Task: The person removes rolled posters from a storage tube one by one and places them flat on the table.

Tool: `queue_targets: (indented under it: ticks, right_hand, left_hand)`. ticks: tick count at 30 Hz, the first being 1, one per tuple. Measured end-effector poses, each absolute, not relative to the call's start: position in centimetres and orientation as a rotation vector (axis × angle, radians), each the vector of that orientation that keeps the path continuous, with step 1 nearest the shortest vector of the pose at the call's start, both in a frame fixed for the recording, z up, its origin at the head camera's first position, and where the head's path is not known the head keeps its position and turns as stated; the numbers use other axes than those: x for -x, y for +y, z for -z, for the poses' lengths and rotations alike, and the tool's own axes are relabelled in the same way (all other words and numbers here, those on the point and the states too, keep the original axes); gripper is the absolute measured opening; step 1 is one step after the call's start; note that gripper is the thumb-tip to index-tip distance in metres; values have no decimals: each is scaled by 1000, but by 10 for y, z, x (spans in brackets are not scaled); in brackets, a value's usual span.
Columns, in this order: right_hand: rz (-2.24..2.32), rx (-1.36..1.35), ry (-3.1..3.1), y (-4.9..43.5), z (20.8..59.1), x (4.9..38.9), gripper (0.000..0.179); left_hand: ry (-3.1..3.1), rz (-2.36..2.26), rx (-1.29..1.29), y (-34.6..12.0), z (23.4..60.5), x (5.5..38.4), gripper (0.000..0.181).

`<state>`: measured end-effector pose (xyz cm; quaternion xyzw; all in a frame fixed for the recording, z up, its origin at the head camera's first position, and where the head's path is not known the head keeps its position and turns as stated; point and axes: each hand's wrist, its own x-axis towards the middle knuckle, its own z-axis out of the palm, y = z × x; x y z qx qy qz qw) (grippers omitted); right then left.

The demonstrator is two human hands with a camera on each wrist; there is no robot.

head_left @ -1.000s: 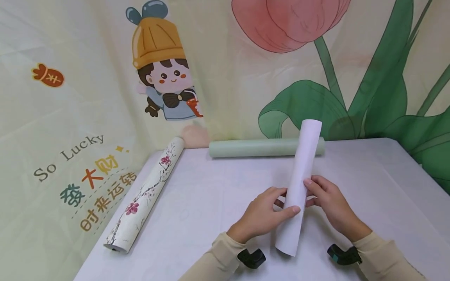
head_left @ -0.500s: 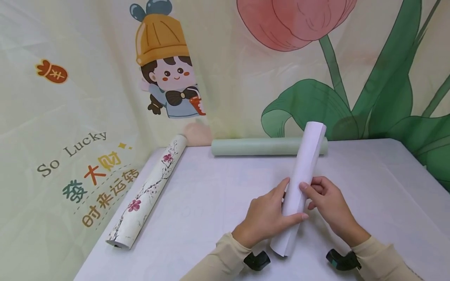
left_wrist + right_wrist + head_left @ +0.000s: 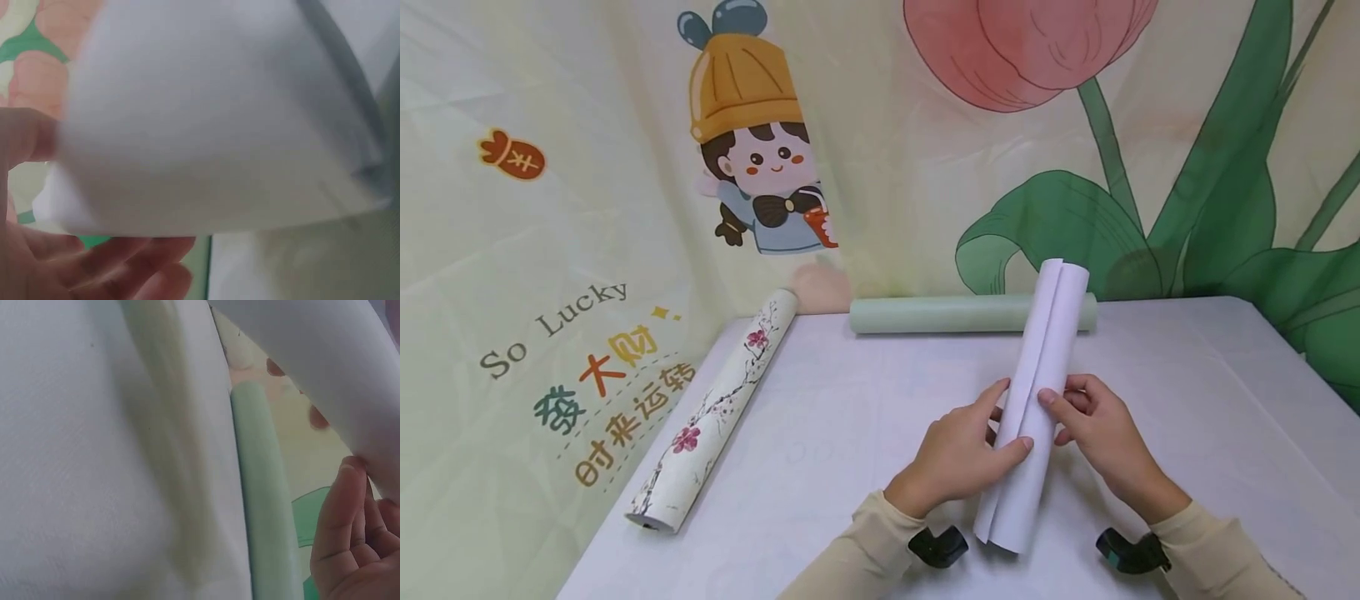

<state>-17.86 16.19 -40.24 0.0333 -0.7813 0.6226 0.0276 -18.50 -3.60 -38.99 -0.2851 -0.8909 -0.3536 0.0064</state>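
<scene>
Left hand [image 3: 951, 454] grips the white, paper-like roll [image 3: 1032, 408], right hand [image 3: 1105, 433] pinches its side, and it's tilted over the white-covered worktop [image 3: 850, 450]. I'd go easy with both so the long edge [image 3: 1045, 333] doesn't crease.

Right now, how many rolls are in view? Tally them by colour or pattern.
Plain white roll, held by left hand and right hand: 1
Pale green roll: 1
Blossom-patterned roll: 1
Total: 3 rolls
</scene>
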Motion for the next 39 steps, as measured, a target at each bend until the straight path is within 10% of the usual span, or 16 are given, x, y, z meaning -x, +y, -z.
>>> queue_targets:
  ticks: [18, 27, 39]
  right_hand:
    - [-1942, -204, -2512, 162, 401, 178, 56]
    - [-1954, -281, -2512, 170, 395, 178, 50]
    - [-2149, -473, -2342, 182, 398, 182, 45]
  left_hand:
    - [-2743, 1542, 736, -58, 384, 205, 67]
    - [-2577, 2171, 703, -62, 391, 214, 28]
    - [-2455, 2358, 589, -62, 386, 213, 37]
